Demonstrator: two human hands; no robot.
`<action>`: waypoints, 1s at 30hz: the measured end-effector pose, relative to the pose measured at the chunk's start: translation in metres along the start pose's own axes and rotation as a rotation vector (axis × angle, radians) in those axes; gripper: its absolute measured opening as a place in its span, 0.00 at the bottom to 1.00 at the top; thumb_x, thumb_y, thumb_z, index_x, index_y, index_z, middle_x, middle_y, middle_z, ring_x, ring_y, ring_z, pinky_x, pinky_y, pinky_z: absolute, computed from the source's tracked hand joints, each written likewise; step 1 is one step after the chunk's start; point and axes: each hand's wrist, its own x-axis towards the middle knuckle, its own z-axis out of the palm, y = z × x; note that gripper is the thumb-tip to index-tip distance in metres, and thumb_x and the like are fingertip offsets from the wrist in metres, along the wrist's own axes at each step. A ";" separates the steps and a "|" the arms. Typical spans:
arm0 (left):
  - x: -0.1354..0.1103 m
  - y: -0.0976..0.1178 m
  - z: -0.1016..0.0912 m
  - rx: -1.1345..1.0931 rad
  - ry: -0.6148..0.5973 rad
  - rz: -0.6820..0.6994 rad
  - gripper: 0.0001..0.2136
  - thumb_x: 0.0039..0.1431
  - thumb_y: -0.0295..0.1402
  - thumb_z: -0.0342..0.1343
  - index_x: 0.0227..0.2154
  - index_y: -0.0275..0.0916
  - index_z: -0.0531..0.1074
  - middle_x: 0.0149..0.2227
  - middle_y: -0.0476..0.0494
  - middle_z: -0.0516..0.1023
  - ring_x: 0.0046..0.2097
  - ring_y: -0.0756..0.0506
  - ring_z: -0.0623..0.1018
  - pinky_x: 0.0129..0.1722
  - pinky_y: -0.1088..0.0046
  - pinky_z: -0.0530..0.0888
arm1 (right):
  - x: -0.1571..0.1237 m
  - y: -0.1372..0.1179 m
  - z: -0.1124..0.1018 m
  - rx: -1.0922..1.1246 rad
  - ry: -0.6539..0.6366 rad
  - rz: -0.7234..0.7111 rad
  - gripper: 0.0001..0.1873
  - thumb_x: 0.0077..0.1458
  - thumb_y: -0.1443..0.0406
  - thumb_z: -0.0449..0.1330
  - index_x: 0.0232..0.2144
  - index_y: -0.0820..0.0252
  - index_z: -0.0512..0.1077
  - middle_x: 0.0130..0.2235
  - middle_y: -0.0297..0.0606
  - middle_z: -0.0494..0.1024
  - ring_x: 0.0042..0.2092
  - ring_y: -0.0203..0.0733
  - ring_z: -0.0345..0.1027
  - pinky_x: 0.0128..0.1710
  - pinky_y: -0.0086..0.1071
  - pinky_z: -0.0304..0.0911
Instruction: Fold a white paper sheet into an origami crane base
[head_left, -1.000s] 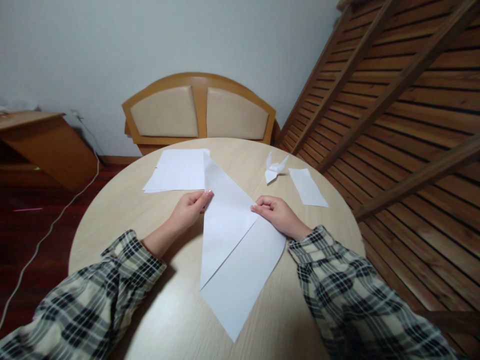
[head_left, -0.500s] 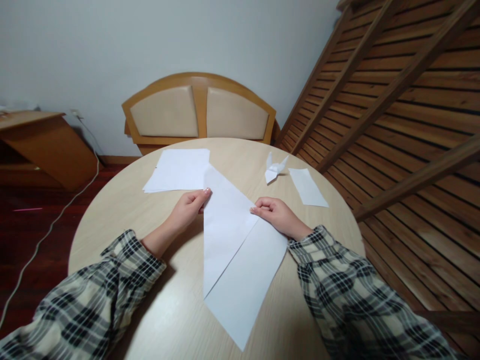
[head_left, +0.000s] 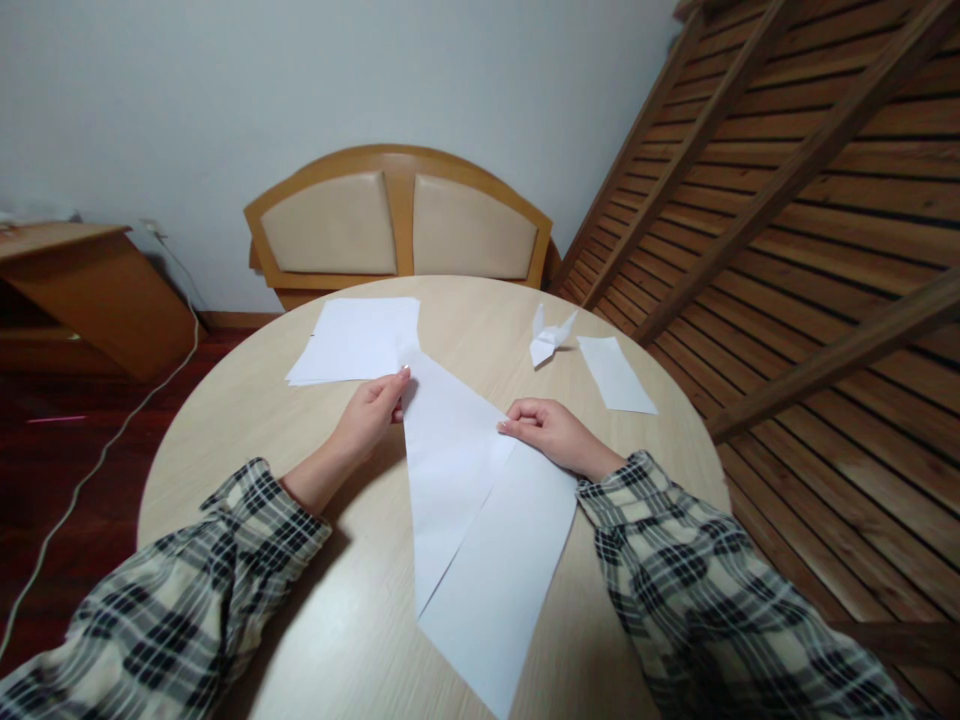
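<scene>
Head view, the only one supplied: the folded sheet (head_left: 454,450) is in front of the person over the round table (head_left: 225,430), its far corner overlapping the near right corner of the paper stack (head_left: 352,335) and its near tip at the bottom of the frame. The left hand (head_left: 371,408) grasps the sheet's left edge close to the far corner, thumb on top, other fingers largely hidden beneath. The right hand (head_left: 551,435) pinches the right edge where the diagonal flap meets it. Whether the sheet's middle rests on the wood cannot be determined. In this inspector's judgement, sound handling calls for light, level tension between both pinches, since uneven pull could skew the flap; creases are best pressed flat against the table, clear of the stack. Beyond the right hand sit a folded paper crane (head_left: 547,343) and, near it, a paper strip (head_left: 616,375). Containers: the wooden desk (head_left: 112,290) at far left has a dark recess beneath its top; its contents, if any, cannot be made out.
</scene>
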 end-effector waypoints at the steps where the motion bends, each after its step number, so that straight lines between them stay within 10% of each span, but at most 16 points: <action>1: 0.001 0.000 0.000 -0.012 0.016 0.004 0.20 0.59 0.48 0.51 0.19 0.41 0.61 0.20 0.53 0.59 0.22 0.51 0.59 0.21 0.75 0.59 | 0.000 0.001 0.000 0.001 -0.006 -0.001 0.20 0.51 0.49 0.62 0.26 0.61 0.71 0.23 0.31 0.66 0.27 0.34 0.56 0.25 0.29 0.48; 30: 0.008 -0.001 -0.005 -0.095 0.154 0.070 0.17 0.58 0.44 0.56 0.20 0.38 0.72 0.19 0.52 0.63 0.22 0.51 0.59 0.20 0.74 0.55 | -0.002 -0.004 0.000 -0.003 -0.128 0.016 0.20 0.51 0.50 0.62 0.24 0.61 0.68 0.22 0.27 0.57 0.25 0.31 0.48 0.25 0.28 0.43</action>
